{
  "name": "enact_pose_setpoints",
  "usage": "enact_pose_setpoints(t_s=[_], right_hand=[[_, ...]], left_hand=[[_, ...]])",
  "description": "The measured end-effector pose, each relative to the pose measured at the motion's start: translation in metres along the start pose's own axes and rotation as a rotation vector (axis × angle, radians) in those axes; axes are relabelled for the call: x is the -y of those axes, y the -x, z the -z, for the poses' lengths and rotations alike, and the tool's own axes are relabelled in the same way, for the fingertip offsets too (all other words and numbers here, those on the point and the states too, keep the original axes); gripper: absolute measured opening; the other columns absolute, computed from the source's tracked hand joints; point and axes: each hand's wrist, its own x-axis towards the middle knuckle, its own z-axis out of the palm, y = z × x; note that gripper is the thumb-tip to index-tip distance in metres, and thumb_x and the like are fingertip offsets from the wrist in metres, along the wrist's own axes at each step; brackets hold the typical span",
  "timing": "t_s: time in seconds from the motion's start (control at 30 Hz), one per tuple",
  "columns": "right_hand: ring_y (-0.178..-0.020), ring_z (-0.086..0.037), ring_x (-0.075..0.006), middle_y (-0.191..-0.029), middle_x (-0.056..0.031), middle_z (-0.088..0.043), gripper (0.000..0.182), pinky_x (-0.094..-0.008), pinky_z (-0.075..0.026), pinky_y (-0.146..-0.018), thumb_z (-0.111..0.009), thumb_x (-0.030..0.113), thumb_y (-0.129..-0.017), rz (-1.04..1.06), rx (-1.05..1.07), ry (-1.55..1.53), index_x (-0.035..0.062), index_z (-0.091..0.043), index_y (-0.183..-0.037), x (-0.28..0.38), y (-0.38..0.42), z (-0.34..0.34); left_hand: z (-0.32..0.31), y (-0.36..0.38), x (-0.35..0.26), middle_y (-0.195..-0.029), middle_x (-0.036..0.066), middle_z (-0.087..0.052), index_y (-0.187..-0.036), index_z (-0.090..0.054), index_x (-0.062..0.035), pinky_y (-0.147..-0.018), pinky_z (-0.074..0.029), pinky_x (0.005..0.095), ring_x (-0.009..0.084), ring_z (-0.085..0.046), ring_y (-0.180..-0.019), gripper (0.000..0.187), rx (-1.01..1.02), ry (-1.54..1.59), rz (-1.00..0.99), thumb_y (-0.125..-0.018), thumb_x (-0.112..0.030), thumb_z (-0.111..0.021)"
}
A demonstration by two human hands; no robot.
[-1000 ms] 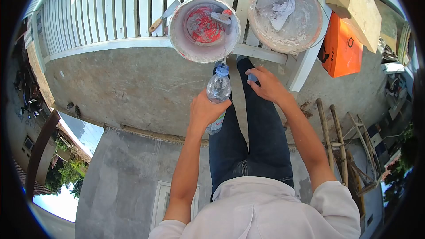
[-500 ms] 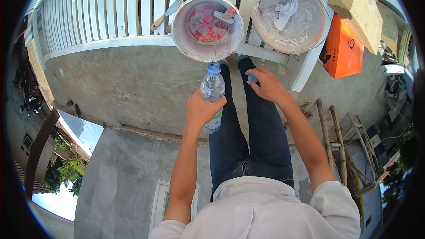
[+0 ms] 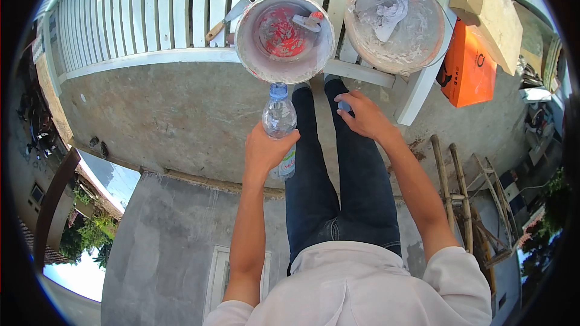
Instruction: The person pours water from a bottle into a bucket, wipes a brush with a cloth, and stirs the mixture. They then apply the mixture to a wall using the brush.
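My left hand is wrapped round a clear plastic water bottle with a bluish neck, held just below the near rim of a bucket. Red and pinkish residue lies at the bottom of this bucket, and a small scraper-like tool with a red end rests inside it. My right hand, over my right leg, pinches a small blue bottle cap between thumb and fingers.
On the white slatted bench lie a wooden-handled putty knife and a second bucket holding a crumpled white cloth or bag. An orange bag, a cardboard box and a bamboo ladder stand at right.
My left hand has drawn the bottle left, away from beneath the bucket's middle. The thin stream between bottle and bucket no longer shows. My right hand has stayed put.
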Motion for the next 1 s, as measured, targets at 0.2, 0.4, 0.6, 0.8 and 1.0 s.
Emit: enact_pose_setpoints(t_s=[0.2, 0.4, 0.6, 0.8, 1.0], right_hand=[[-0.099, -0.062, -0.0381, -0.108, -0.0162, -0.059, 0.028, -0.0449, -0.051, -0.088, -0.065, 0.013, -0.091, 0.004, -0.003, 0.005, 0.0064, -0.062, -0.117, 0.000, 0.000, 0.000], [-0.098, -0.062, -0.0383, -0.106, -0.0165, -0.059, 0.028, -0.0449, -0.051, -0.087, -0.065, 0.012, -0.090, 0.016, -0.012, 0.005, 0.0063, -0.062, -0.117, -0.002, -0.001, 0.000], [-0.098, -0.062, -0.0379, -0.106, -0.0161, -0.059, 0.028, -0.0450, -0.051, -0.087, -0.065, 0.013, -0.090, 0.020, -0.020, 0.002, 0.0062, -0.062, -0.117, -0.002, -0.001, 0.000], [-0.100, -0.062, -0.0377, -0.107, -0.0159, -0.060, 0.028, -0.0449, -0.051, -0.088, -0.065, 0.014, -0.090, 0.012, -0.016, 0.002, 0.0062, -0.062, -0.117, -0.003, 0.000, 0.002], [-0.101, -0.062, -0.0380, -0.108, -0.0159, -0.060, 0.028, -0.0449, -0.051, -0.089, -0.065, 0.013, -0.090, -0.004, -0.014, -0.001, 0.0068, -0.062, -0.117, -0.002, 0.001, 0.005]], left_hand=[[0.006, -0.004, -0.003, -0.096, 0.016, -0.074, -0.102, -0.070, -0.0005, -0.081, -0.053, 0.0415, 0.0314, -0.071, -0.091, 0.046, 0.013, 0.031, 0.055, -0.069, -0.032, -0.080], [0.017, -0.005, -0.012, -0.096, 0.016, -0.074, -0.101, -0.070, -0.0009, -0.081, -0.053, 0.0412, 0.0304, -0.071, -0.091, 0.046, -0.013, 0.025, 0.054, -0.069, -0.032, -0.079], [0.026, -0.011, -0.020, -0.096, 0.016, -0.074, -0.101, -0.071, -0.0007, -0.081, -0.053, 0.0407, 0.0296, -0.071, -0.090, 0.046, -0.021, 0.012, 0.041, -0.070, -0.033, -0.078], [0.031, -0.017, -0.031, -0.095, 0.016, -0.074, -0.101, -0.071, -0.0009, -0.081, -0.053, 0.0406, 0.0297, -0.071, -0.090, 0.045, -0.047, 0.007, 0.047, -0.070, -0.034, -0.077], [0.031, -0.022, -0.041, -0.095, 0.016, -0.074, -0.101, -0.071, -0.0012, -0.081, -0.053, 0.0409, 0.0301, -0.072, -0.091, 0.046, -0.034, -0.002, 0.027, -0.069, -0.034, -0.077]])
